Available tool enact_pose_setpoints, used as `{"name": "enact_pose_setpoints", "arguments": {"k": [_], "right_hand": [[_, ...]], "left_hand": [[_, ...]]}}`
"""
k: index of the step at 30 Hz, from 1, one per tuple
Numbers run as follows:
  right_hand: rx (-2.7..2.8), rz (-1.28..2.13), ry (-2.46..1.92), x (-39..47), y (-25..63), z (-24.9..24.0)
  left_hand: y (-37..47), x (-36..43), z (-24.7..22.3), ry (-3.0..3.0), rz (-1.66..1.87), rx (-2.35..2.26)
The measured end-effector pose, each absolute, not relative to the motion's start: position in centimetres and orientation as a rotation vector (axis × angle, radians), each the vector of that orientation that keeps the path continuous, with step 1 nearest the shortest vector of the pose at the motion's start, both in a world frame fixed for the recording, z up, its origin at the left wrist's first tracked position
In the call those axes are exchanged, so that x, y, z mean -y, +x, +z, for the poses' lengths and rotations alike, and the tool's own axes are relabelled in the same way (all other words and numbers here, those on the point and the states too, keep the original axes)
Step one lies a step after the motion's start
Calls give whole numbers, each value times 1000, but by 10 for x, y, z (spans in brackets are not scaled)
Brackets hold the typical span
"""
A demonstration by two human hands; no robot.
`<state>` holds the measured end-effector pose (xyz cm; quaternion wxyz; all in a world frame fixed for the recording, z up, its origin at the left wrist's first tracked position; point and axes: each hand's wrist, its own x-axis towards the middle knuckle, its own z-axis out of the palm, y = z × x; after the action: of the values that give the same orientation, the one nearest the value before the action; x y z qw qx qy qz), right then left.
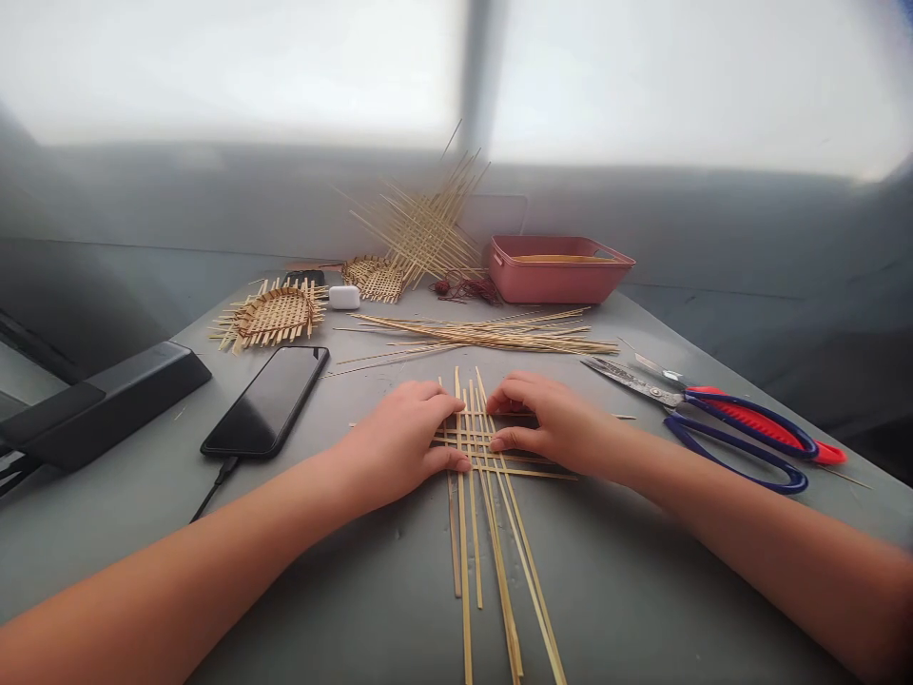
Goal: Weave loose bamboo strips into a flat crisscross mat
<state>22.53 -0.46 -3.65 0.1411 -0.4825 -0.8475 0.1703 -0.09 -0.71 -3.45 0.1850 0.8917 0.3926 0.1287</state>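
Flat on the table in front of me lies a small open weave of bamboo strips [467, 533], long ones running toward me and shorter ones crossing them. My left hand [410, 440] is at the weave's left side, thumb and forefinger closing on the crossing strips. From the right, my right hand [546, 423] grips the opposite side with bent fingers, its thumb on the strips near the crossings. Both palms face inward, and some strip ends are hidden under the hands.
Loose bamboo strips [477, 333] lie behind the weave. Scissors [734, 438] and a red-handled tool [831, 453] rest at right. A phone [265, 401] and black box [106, 400] are at left. Farther back stand woven pieces [275, 314], a white case [344, 298] and a pink basket [560, 283].
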Motion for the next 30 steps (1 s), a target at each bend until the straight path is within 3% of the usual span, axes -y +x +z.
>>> {"name": "enact_pose_setpoints", "arguments": {"k": [30], "right_hand": [[2404, 548, -1461, 13, 216, -31]], "left_hand": [[3, 9, -29, 2471, 379, -1092]]}}
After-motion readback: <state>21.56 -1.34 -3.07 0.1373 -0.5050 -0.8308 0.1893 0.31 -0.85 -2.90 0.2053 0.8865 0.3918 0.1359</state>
